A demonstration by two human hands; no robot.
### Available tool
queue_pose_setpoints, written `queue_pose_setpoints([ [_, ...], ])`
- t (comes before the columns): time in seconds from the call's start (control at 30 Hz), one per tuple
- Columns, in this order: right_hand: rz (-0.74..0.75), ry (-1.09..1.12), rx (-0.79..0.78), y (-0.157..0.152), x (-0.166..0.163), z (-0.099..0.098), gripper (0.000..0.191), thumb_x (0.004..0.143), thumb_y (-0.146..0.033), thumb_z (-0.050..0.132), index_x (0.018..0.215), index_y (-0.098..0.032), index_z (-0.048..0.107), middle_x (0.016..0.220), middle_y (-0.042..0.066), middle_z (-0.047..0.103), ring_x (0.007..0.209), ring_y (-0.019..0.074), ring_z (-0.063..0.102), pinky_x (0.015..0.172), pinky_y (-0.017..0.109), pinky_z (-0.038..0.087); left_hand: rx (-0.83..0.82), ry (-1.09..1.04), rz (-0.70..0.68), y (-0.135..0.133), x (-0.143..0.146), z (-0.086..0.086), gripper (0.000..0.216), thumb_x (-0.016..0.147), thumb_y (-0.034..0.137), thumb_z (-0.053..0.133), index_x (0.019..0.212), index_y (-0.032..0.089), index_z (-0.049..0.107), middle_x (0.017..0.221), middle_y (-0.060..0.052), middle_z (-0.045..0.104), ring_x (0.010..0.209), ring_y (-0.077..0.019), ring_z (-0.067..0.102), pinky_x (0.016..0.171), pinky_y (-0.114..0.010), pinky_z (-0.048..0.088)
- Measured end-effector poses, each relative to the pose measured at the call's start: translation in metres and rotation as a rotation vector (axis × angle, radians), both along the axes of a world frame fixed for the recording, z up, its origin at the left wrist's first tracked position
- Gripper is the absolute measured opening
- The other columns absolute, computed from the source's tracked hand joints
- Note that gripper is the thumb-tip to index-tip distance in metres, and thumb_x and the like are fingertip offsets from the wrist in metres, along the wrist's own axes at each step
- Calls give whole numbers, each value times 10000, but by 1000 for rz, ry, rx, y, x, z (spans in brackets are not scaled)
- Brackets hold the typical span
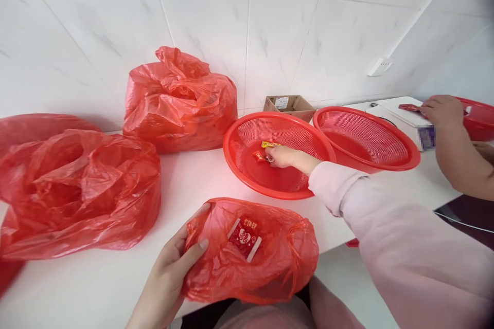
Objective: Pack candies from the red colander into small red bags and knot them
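My left hand [175, 262] grips the rim of a small red plastic bag [270, 262] at the counter's near edge. Inside the bag lies a red and white packet [244, 236]. My right hand [281, 156], in a pale pink sleeve, reaches into a round red mesh basket [247, 175]. Its fingers are pinched together on small wrapped sweets [263, 156] on the basket's floor. A yellow sweet [269, 143] lies just beyond the fingers.
Two big red plastic bags [77, 190] [179, 100] stand on the white counter [116, 277] at left and back. A second red mesh basket [366, 139] and a small cardboard box [289, 106] sit to the right. Another person's hand [443, 110] rests at far right, near a third red basket [480, 121].
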State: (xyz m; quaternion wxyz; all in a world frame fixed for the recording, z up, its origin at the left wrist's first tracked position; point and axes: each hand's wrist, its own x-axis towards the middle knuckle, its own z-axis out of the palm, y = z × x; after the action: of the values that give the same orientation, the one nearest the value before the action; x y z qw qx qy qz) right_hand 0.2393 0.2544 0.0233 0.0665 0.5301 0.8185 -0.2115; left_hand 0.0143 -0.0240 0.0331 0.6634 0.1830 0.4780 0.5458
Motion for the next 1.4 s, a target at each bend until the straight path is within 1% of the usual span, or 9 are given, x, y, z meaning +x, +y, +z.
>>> queue_pose_setpoints([
  [0.1, 10, 91, -90, -4, 1, 6, 170, 715, -65, 670, 849, -134, 590, 946, 153, 680, 910, 286, 669, 810, 399, 526, 15, -3, 6, 0, -2, -2, 845, 765, 231, 762, 1507, 246, 357, 1358, -156, 602, 985, -291, 719, 838, -315, 589],
  [0.27, 52, 497, -332, -28, 8, 41, 182, 921, -129, 387, 1068, -188, 476, 1073, 88, 679, 880, 152, 701, 760, 287, 578, -1, 17, 10, 1, -6, -5, 827, 759, 243, 770, 1492, 259, 388, 1273, -147, 668, 885, -258, 741, 791, -297, 598],
  [0.37, 61, 850, -647, -62, 6, 57, 157, 912, -161, 462, 1068, -173, 480, 1003, 81, 683, 893, 168, 703, 744, 302, 590, -4, 46, 15, 3, -6, -5, 814, 748, 234, 769, 1479, 269, 413, 1255, -129, 682, 823, -231, 745, 765, -286, 603],
  [0.47, 148, 829, -803, -107, -7, 65, 180, 912, -198, 518, 1086, -156, 529, 938, 69, 692, 804, 155, 697, 663, 271, 581, 4, 40, 20, 6, -5, -4, 819, 748, 230, 764, 1483, 270, 404, 1281, -127, 667, 806, -217, 744, 764, -279, 603],
  [0.63, 264, 595, -313, -137, -33, 64, 265, 935, -165, 478, 1181, -180, 574, 984, 69, 715, 801, 148, 686, 703, 266, 551, 16, 21, 18, 6, -5, -5, 860, 736, 228, 782, 1495, 269, 379, 1295, -137, 656, 789, -219, 745, 749, -270, 602],
  [0.83, 77, 215, 108, -37, -23, 45, 380, 960, -83, 347, 1286, -186, 514, 1174, 110, 666, 894, 148, 683, 713, 236, 528, 5, 34, 42, 1, -7, -4, 856, 730, 240, 790, 1488, 263, 393, 1281, -149, 662, 769, -228, 743, 729, -290, 608],
  [1.13, 223, -133, 82, -7, -24, -3, 256, 852, -99, 570, 1083, -136, 674, 1076, 178, 667, 997, 281, 636, 819, 346, 449, 38, 31, 59, -3, -9, -5, 839, 764, 227, 755, 1502, 281, 362, 1373, -153, 592, 802, -216, 738, 749, -298, 606],
  [1.3, 269, -54, 53, -13, -18, 28, 190, 898, -287, 581, 1021, -146, 614, 1038, 124, 672, 905, 222, 635, 766, 307, 450, 53, 39, 50, -2, -11, -8, 849, 767, 223, 745, 1511, 277, 341, 1379, -157, 587, 812, -212, 737, 766, -300, 602],
  [1.4, 311, 288, -84, -48, -16, 57, 249, 944, -347, 512, 1114, -166, 521, 1046, 77, 668, 853, 156, 644, 727, 263, 473, 38, 46, 66, 0, -10, -6, 839, 770, 222, 738, 1510, 262, 345, 1377, -161, 588, 820, -210, 735, 771, -298, 599],
])
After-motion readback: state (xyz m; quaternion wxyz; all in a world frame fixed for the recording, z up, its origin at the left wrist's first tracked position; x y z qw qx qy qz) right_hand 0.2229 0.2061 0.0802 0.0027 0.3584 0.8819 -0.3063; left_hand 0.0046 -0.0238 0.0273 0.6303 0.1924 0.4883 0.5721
